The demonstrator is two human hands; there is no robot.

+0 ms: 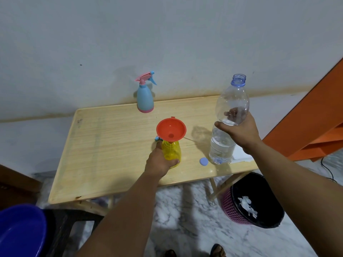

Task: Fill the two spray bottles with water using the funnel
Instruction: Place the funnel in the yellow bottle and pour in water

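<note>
Head view. Yellow spray bottle (pixel 171 152): translucent plastic, smooth, rounded body narrowing to the neck, sprayer head off. It stands upright near the middle of the table (pixel 104 156), long axis vertical, mouth up. Orange funnel (pixel 171 129): glossy plastic cone with a round rim and a small tab on the far edge; its spout sits in the yellow bottle's neck, wide mouth facing up. Left hand (pixel 159 161) grips the yellow bottle low on its body, fingers curled round it.

Water bottle (pixel 227 123): clear thin plastic, ribbed lower half, bluish neck ring, uncapped. It is upright at the right side of the table, mouth up, water in the lower part only. Right hand (pixel 239 131) is clamped round its middle, thumb on the near-left side, fingers showing through the plastic. Whether its base touches the table I cannot tell. A round blue cap (pixel 203 161) lies flat just left of its base; white paper (pixel 241 154) lies behind it.

Blue spray bottle (pixel 145 98): opaque, matt, pink base band and pink trigger head, nozzle pointing right, upright at the far table edge.

Table is pale wood with a raised rim, set against a stained white wall (pixel 167 34). Floor is grey-veined marble (pixel 185 210). A pink mesh bin (pixel 252 201) with a black liner stands at near right.
</note>
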